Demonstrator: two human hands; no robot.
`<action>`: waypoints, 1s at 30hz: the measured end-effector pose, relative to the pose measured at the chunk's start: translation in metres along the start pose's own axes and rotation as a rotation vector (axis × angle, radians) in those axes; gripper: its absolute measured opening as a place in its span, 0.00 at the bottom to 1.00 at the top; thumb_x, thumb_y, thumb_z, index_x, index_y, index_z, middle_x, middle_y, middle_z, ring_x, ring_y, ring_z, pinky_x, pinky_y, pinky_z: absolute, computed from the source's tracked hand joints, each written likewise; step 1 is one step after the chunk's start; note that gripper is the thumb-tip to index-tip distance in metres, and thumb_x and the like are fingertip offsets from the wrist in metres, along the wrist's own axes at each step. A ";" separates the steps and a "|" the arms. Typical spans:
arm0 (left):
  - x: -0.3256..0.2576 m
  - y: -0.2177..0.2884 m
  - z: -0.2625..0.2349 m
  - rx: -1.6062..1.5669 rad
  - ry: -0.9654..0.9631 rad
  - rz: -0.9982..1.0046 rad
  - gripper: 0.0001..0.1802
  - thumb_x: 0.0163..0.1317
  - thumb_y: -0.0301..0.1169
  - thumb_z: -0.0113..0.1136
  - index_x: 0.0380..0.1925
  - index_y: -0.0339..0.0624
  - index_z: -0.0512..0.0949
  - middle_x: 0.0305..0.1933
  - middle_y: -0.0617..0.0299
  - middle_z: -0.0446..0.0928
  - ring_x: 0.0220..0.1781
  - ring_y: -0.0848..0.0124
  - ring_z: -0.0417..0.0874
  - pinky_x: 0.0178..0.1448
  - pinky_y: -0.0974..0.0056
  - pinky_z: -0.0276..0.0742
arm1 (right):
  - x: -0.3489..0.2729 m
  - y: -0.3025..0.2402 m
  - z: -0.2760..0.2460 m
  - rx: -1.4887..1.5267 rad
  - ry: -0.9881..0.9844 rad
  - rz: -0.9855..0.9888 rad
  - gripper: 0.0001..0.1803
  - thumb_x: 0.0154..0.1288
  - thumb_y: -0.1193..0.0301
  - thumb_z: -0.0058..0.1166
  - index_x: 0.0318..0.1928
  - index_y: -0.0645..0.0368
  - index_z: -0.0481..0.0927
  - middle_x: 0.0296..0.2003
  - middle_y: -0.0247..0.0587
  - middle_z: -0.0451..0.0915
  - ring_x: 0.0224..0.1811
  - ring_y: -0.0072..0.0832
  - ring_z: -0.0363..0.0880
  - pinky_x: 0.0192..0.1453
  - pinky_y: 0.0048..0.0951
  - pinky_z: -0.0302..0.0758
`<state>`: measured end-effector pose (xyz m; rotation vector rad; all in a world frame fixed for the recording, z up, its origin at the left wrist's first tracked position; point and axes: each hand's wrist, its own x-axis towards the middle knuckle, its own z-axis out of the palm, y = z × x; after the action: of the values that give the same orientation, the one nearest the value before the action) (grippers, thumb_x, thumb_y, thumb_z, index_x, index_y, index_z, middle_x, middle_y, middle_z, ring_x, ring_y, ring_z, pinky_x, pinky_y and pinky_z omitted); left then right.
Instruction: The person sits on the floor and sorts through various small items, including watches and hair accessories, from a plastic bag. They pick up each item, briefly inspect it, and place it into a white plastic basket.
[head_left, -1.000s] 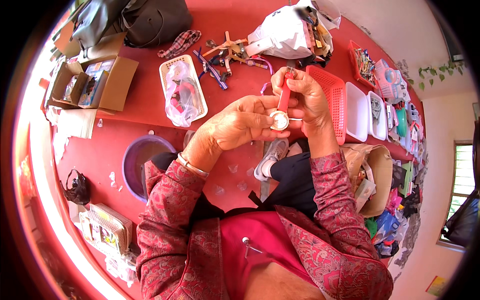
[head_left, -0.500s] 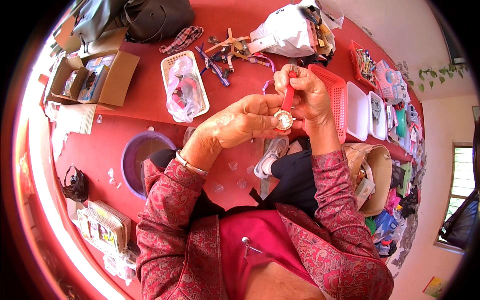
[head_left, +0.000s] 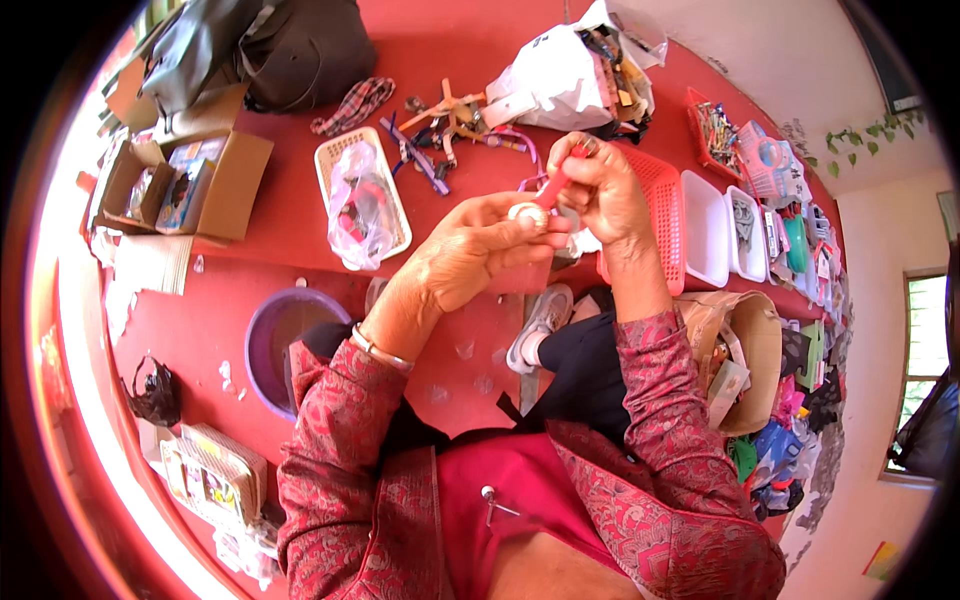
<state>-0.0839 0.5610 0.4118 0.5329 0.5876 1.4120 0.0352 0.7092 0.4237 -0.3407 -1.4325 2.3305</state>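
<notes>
Between my two hands is a wristwatch with a red strap and a round, pale gold-rimmed case. My left hand pinches the case, the thumb lying over its face. Up and to the right, my right hand grips the strap's end near the buckle, fingers curled round it. The strap runs slanting from one hand to the other. Below the right fingers shows something whitish and translucent, which I cannot make out. Beyond the hands, a heap of loose watches and straps lies on the red table.
A cream basket with a plastic bag stands left of my hands. To the right are a red basket and white trays. A cardboard box, white bag, purple basin and open brown bag surround me.
The watch has tilted in my hands, and my left thumb now covers more of its face. My right hand has shifted slightly left. The whole view has moved a little.
</notes>
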 end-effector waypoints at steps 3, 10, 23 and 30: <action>0.008 -0.011 -0.025 -0.077 0.277 0.084 0.11 0.58 0.27 0.52 0.40 0.32 0.71 0.37 0.55 0.76 0.37 0.73 0.78 0.42 0.76 0.75 | 0.000 0.004 0.011 -0.250 0.119 -0.094 0.04 0.51 0.79 0.52 0.29 0.61 0.75 0.20 0.27 0.72 0.16 0.11 0.64 0.17 0.11 0.60; 0.016 -0.011 -0.033 -0.176 0.422 0.332 0.05 0.55 0.24 0.55 0.32 0.39 0.74 0.32 0.64 0.76 0.32 0.79 0.75 0.36 0.78 0.71 | -0.003 0.009 0.016 -0.344 0.262 -0.027 0.07 0.49 0.79 0.53 0.31 0.63 0.73 0.21 0.37 0.75 0.15 0.15 0.68 0.16 0.14 0.64; 0.018 -0.021 -0.034 0.010 0.381 0.311 0.08 0.55 0.26 0.56 0.35 0.38 0.75 0.28 0.72 0.73 0.27 0.83 0.69 0.35 0.76 0.66 | -0.012 0.025 0.036 -0.618 0.191 0.114 0.07 0.55 0.72 0.51 0.27 0.65 0.75 0.18 0.36 0.75 0.16 0.17 0.71 0.19 0.17 0.66; 0.011 -0.016 -0.028 0.315 0.547 0.315 0.09 0.50 0.30 0.61 0.29 0.38 0.75 0.26 0.70 0.73 0.24 0.81 0.67 0.31 0.75 0.64 | -0.006 0.027 0.029 -0.911 0.135 0.005 0.08 0.54 0.72 0.52 0.22 0.62 0.77 0.16 0.30 0.72 0.19 0.14 0.67 0.24 0.19 0.63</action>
<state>-0.0894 0.5700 0.3796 0.4998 1.2207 1.7910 0.0237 0.6724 0.4128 -0.7137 -2.3245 1.4711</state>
